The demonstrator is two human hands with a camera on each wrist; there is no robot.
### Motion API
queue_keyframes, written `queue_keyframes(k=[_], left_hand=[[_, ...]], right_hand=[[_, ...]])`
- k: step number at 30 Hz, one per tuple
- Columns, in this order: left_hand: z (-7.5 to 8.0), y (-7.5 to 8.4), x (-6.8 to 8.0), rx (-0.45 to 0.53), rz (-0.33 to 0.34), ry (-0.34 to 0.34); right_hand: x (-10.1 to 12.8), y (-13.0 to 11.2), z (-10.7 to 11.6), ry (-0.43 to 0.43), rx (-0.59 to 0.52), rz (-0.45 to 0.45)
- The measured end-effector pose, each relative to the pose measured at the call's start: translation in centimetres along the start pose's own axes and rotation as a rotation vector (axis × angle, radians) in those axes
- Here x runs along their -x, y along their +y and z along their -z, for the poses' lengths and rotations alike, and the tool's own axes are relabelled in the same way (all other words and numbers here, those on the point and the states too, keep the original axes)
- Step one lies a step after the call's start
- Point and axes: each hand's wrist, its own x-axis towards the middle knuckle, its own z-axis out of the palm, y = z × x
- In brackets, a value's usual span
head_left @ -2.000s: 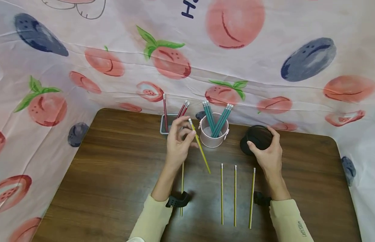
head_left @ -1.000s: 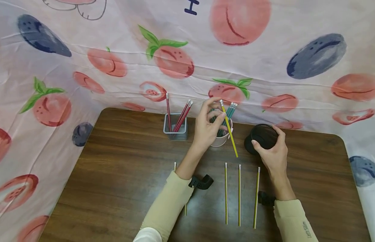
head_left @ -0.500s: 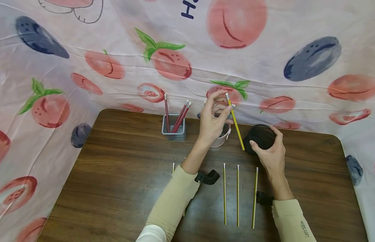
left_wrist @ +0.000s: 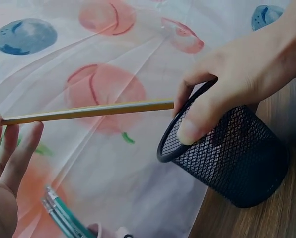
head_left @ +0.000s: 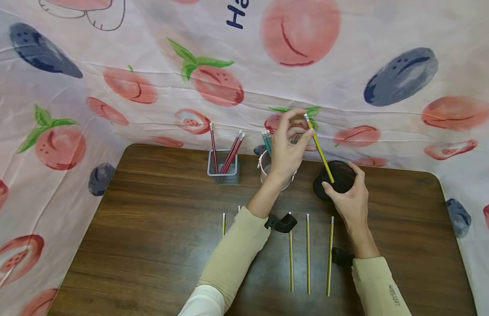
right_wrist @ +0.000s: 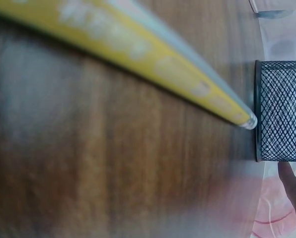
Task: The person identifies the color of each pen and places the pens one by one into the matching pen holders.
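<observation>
Black mesh cup (head_left: 338, 177) mouth open, partly rimmed by right hand (head_left: 348, 199). Pink cup (head_left: 268, 169) obstructs at 9 o'clock; pencils (head_left: 308, 254) lie at 6. Worktop (head_left: 149, 245) bare toward 8 o'clock.

head view overhead, wrist views close, sharing mesh cup (head_left: 334, 179)

A yellow pencil (head_left: 318, 148) tips toward a black mesh cup (head_left: 336, 178) on the dark brown wood-grain tabletop (head_left: 149, 228), near red pencils (head_left: 224, 153), teal pencils (head_left: 266, 141), and pink fruit-print cloth (head_left: 110, 66).
</observation>
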Motion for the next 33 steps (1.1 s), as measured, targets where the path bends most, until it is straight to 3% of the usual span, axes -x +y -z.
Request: queue_keyframes(k=[11, 27, 33], left_hand=[[-0.6, -3.3, -0.4, -0.045, -0.014, 0.0], [-0.8, -4.7, 0.4, -0.068, 0.018, -0.068], [-0.7, -3.6, 0.9, -0.058, -0.003, -0.066]], right_hand=[[0.0, 0.0, 0.0, 0.007, -0.018, 0.007], [0.0, -0.1, -0.3, 0.008, 0.003, 0.005], [0.0, 0.1, -0.2, 0.021, 0.008, 0.021]])
